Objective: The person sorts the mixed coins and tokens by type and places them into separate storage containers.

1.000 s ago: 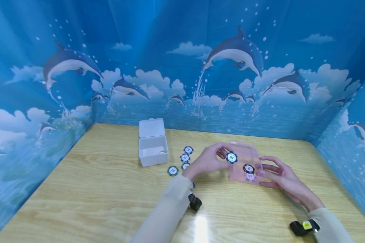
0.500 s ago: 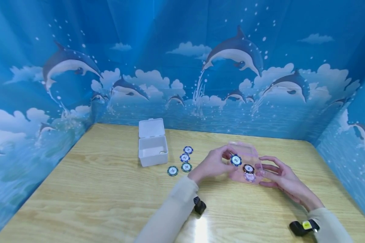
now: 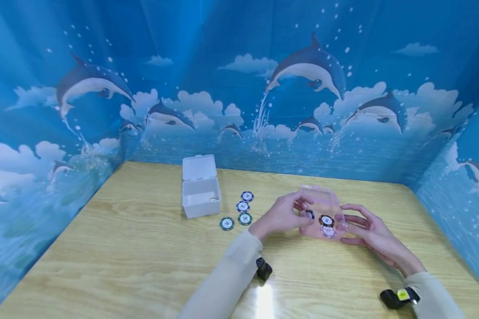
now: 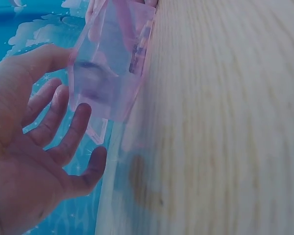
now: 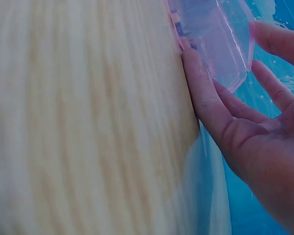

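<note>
A translucent pink plastic box (image 3: pixel 317 237) stands on the table at the right, its top open. Inside lie a black-edged poker chip (image 3: pixel 326 221) and a paler chip (image 3: pixel 328 232). A dark-edged chip (image 3: pixel 309 214) is tilted at the box's left side; in the left wrist view it is a dark blur (image 4: pixel 93 78) inside the box. My left hand (image 3: pixel 283 215) is at the left side, fingers spread, one fingertip at the rim, with no chip between the fingers. My right hand (image 3: pixel 373 235) holds the box's right side between thumb and fingers.
Several blue-edged and green-edged poker chips (image 3: pixel 242 207) lie on the table left of my left hand. Behind them to the left stands a white box (image 3: pixel 201 210), lid raised, with a small round thing (image 3: pixel 213 200) inside. A dolphin-print curtain (image 3: pixel 239 110) borders the wooden table (image 3: pixel 123 248).
My left hand has moved slightly right to the pink box and let go of the chip, which has turned from face-up to tilted. My right hand stays at the box.
</note>
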Motion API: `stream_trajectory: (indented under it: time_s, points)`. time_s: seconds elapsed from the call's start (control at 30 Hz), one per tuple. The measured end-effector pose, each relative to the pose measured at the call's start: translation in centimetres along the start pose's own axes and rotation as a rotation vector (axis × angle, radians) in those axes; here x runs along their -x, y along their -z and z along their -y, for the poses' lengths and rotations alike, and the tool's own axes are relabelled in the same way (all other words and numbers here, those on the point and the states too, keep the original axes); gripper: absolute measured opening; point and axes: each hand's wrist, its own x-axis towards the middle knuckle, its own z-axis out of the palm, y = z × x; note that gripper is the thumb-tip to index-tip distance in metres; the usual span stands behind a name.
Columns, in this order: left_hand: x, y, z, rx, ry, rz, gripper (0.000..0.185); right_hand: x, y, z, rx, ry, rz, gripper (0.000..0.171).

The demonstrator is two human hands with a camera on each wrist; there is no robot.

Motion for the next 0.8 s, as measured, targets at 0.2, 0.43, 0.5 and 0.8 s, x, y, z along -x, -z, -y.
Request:
stream_trajectory:
  time_s: [0.2, 0.43, 0.5, 0.8]
  points:
    - [0.0, 0.1, 0.2, -0.004, -0.008, 0.004, 0.049, 0.0, 0.0, 0.1, 0.023, -0.015, -0.012, 0.051]
    - [0.2, 0.4, 0.1, -0.017, -0.01, 0.018, 0.046, 0.0, -0.1, 0.1, 0.032, -0.03, -0.025, 0.052]
    - [0.3, 0.7, 0.1, -0.032, -0.02, 0.018, 0.045, 0.0, -0.1, 0.2, 0.031, -0.035, -0.026, 0.053]
    - [1.2, 2.5, 0.3, -0.073, -0.048, -0.012, 0.041, 0.0, -0.2, 0.2, 0.013, -0.046, -0.032, 0.052]
